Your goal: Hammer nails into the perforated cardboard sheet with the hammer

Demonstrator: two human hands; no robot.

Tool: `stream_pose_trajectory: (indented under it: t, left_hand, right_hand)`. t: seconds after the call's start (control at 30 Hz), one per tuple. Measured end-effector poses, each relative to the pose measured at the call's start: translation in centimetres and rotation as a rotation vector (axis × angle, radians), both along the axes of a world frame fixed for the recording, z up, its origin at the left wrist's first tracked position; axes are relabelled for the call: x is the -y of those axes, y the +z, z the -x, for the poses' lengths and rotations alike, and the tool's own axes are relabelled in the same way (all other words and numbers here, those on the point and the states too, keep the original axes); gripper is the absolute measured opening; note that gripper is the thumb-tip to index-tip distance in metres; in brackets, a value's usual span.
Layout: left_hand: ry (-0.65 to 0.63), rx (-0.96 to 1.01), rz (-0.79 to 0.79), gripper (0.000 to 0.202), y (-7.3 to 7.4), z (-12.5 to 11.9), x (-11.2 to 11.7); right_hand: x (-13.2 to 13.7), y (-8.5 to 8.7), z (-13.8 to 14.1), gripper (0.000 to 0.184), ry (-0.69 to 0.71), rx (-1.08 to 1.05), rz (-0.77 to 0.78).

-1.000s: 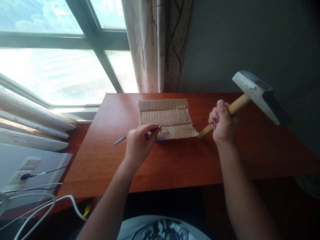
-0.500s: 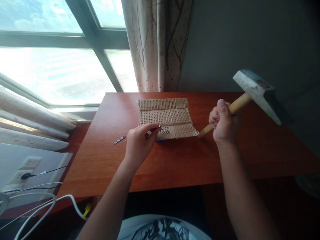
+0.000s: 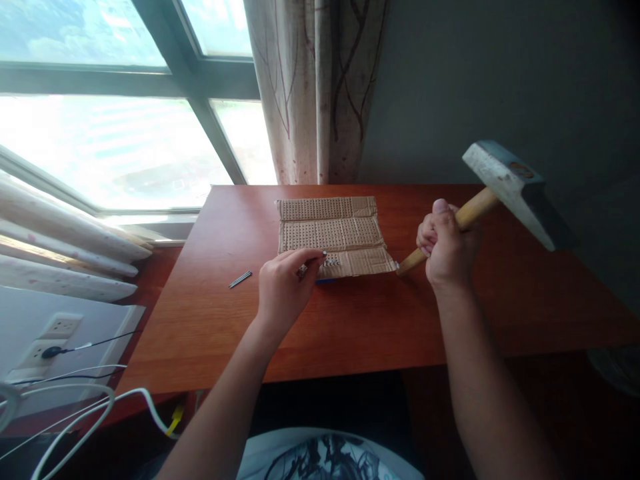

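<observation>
A nail (image 3: 325,254) is pinched between the thumb and forefinger of my left hand (image 3: 287,280); only its bright head shows clearly. Under those fingertips lies the near part of a creased cardboard sheet (image 3: 333,233) full of small punched holes. Whether the nail's point touches the cardboard is hidden. My right hand (image 3: 447,243) is closed round the wooden handle of a hammer (image 3: 513,180), its metal head raised up and to the right. Several loose nails (image 3: 241,279) lie together on the table, left of my left hand.
The cardboard rests on a reddish-brown wooden table (image 3: 375,327), with something blue (image 3: 325,281) peeking from under its near edge. A window and a curtain (image 3: 320,93) stand behind. White cables (image 3: 125,395) and a wall socket (image 3: 37,353) are at the lower left.
My left hand has shifted slightly to the right over the cardboard with the nail. The hammer in my right hand has moved a little to the left.
</observation>
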State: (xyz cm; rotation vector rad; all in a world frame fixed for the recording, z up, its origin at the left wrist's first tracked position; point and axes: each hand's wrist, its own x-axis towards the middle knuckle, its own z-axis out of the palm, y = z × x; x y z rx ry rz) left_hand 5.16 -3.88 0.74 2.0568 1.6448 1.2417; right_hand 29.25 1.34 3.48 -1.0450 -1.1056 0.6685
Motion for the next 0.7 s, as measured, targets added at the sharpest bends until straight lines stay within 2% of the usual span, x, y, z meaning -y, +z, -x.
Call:
stream_pose_trajectory:
  t: [0.1,0.27,0.43,0.53,0.7]
  left_hand:
    - [0.006,-0.007,0.023,0.011,-0.1,0.0,0.0]
    - [0.021,-0.009,0.04,0.012,-0.2,-0.1,-0.1]
    - [0.015,-0.022,0.052,0.012,-0.5,-0.2,-0.2]
    - [0.016,-0.028,0.052,0.012,-0.7,-0.2,-0.2]
    - [0.014,-0.04,0.052,0.013,-0.8,-0.3,-0.3]
  right_hand:
    - [0.0,0.4,-0.1,0.058,0.023,0.064,0.068]
    - [1.0,0.5,-0.6,0.056,0.197,0.217,0.264]
    - [2.5,0.7,-0.9,0.044,0.328,0.539,0.347]
    - [2.9,2.1,-0.6,0.042,0.374,0.742,0.342]
    - [3.8,5.7,1.0,0.046,0.356,1.027,0.246]
